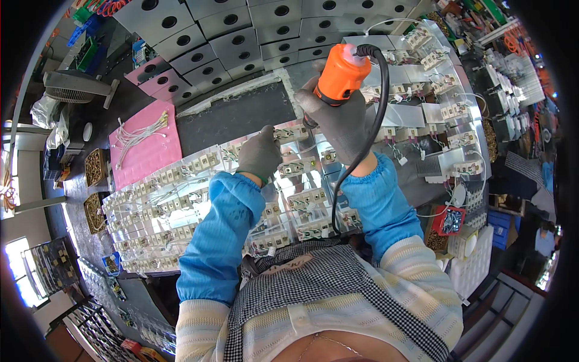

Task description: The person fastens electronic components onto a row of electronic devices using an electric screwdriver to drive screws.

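My right hand (338,117), in a grey glove, grips an orange electric screwdriver (341,75) held upright, its black cable (371,120) looping down past my blue sleeve. The tool's tip points down at a white terminal block (292,133) on a shiny metal plate (313,181). My left hand (260,154), also gloved, rests on that terminal block and holds it in place. Several more metal plates with white terminal blocks (163,205) lie spread across the bench in front of me.
A pink foam pad (145,163) with white wire pieces lies at the left. Grey metal housings with round holes (229,36) are stacked at the back. Brown trays of screws (94,168) sit at the far left. More finished plates (446,108) lie at the right.
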Demonstrator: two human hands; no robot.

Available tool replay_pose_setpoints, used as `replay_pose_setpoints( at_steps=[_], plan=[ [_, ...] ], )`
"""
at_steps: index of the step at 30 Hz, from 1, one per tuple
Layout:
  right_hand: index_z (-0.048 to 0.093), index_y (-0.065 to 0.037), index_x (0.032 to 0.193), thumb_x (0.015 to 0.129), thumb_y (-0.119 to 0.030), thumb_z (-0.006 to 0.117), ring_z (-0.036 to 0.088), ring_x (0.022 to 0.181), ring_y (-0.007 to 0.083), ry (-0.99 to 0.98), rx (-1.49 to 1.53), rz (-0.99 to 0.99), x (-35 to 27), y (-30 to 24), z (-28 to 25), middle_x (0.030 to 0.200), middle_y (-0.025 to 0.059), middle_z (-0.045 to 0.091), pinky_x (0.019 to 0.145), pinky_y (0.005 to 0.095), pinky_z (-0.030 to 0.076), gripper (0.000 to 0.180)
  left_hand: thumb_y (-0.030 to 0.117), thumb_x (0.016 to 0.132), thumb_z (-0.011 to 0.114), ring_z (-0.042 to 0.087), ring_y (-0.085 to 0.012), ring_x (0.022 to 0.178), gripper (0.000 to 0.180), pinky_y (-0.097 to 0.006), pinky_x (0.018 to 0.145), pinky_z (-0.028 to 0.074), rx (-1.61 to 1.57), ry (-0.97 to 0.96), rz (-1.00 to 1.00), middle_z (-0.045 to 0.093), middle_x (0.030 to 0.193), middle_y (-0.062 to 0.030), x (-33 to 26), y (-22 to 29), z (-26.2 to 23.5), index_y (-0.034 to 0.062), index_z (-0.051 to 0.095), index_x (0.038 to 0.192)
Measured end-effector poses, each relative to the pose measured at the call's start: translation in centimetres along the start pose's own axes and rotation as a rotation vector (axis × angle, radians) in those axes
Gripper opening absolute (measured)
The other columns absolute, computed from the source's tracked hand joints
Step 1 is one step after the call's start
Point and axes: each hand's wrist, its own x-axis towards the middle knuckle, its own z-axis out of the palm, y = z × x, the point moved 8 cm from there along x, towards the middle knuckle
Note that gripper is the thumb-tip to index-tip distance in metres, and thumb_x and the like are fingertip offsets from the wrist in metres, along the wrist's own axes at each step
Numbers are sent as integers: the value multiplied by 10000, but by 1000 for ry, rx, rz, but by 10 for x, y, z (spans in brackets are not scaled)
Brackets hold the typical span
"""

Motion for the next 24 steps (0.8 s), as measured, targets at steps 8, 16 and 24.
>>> replay_pose_setpoints(
  at_steps=[8, 16, 24],
  plan=[
    [506, 10, 1230, 816, -57, 766, 607, 634, 89, -22, -158, -48, 0, 1, -1, 806, 25, 664, 574, 246, 498, 494, 198, 902, 636, 692, -380, 959, 390, -463, 811, 540, -2, -5, -10, 710, 1049, -199, 1, 6, -1, 95, 591, 1276],
    [515, 12, 1228, 782, -26, 747, 621, 670, 91, 17, -32, -4, -2, -6, -1, 799, 5, 668, 611, 248, 509, 504, 202, 885, 673, 686, -395, 974, 451, -471, 817, 535, -42, 16, 24, 706, 1042, -217, -4, 1, -4, 88, 566, 1308],
    [543, -19, 1211, 780, -61, 797, 636, 697, 87, 34, 50, 23, -7, -11, 0, 826, 11, 663, 622, 245, 530, 502, 220, 864, 715, 690, -395, 984, 604, -455, 819, 532, -101, -18, 83, 717, 1031, -200, -2, -19, 1, 68, 490, 1402]
  ],
)
